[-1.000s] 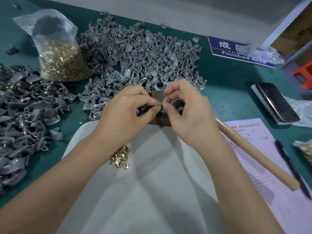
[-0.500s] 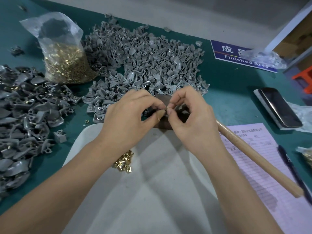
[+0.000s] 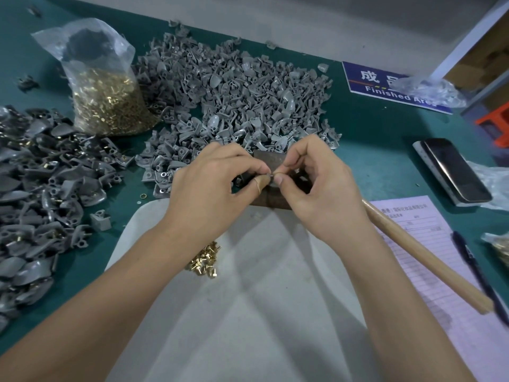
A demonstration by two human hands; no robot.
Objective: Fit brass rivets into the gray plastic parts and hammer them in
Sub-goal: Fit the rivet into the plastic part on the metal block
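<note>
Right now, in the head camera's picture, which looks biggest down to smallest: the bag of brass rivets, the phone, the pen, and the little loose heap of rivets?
1. Bag of brass rivets
2. Phone
3. Pen, long but very thin
4. Loose heap of rivets

The pen and the heap look close in area, so their order is unsure.

Workbench topped with a teal mat (image 3: 371, 139), running to a plain pale grey wall (image 3: 303, 20) along the far edge. At the far right a blue sign (image 3: 366, 81) lies flat on the mat, white lettering, partly covered. Beyond the right corner, a white shelf frame (image 3: 468, 42) holding brown cardboard; an orange stool (image 3: 495, 122) below. Light is soft and even, shadows faint.
</note>
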